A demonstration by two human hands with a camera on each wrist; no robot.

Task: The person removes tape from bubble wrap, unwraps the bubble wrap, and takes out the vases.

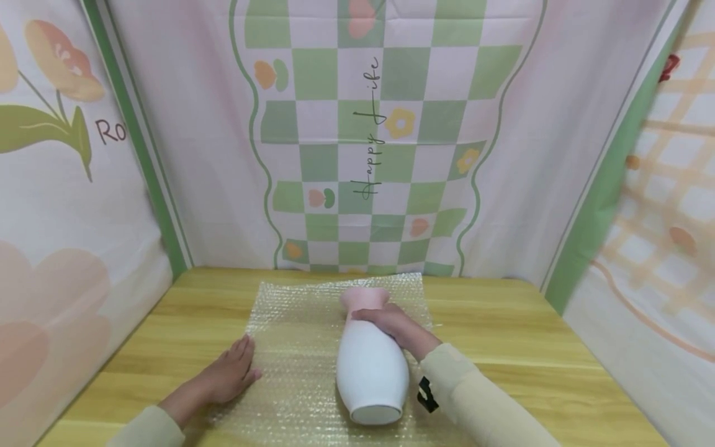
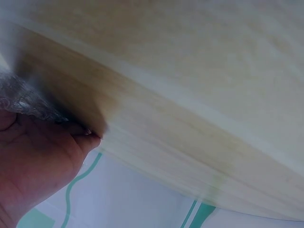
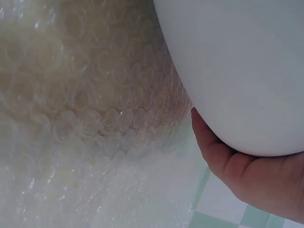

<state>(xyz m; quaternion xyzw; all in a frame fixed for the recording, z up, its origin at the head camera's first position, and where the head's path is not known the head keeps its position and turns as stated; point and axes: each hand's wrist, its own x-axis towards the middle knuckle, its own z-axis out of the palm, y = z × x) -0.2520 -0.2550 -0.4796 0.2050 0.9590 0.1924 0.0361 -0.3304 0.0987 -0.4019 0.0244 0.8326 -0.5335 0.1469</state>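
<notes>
A vase (image 1: 372, 366), white with a pink neck and flared mouth, lies on its side with its base toward me. Under it spreads a sheet of clear bubble wrap (image 1: 296, 372). My right hand (image 1: 391, 321) grips the vase around its neck; in the right wrist view the thumb side of that hand (image 3: 266, 183) lies against the white body. My left hand (image 1: 228, 374) rests at the left edge of the wrap with its fingers fairly straight. In the left wrist view the left hand (image 2: 42, 152) touches the crinkled wrap edge (image 2: 28, 99), and its fingertips are partly hidden.
The wooden table (image 1: 503, 347) extends on both sides of the wrap. A printed checkered curtain (image 1: 368, 136) hangs behind the table's far edge, with floral cloth (image 1: 61, 205) on the left and plaid cloth (image 1: 665, 205) on the right. A black piece (image 1: 427, 395) sits by the right sleeve.
</notes>
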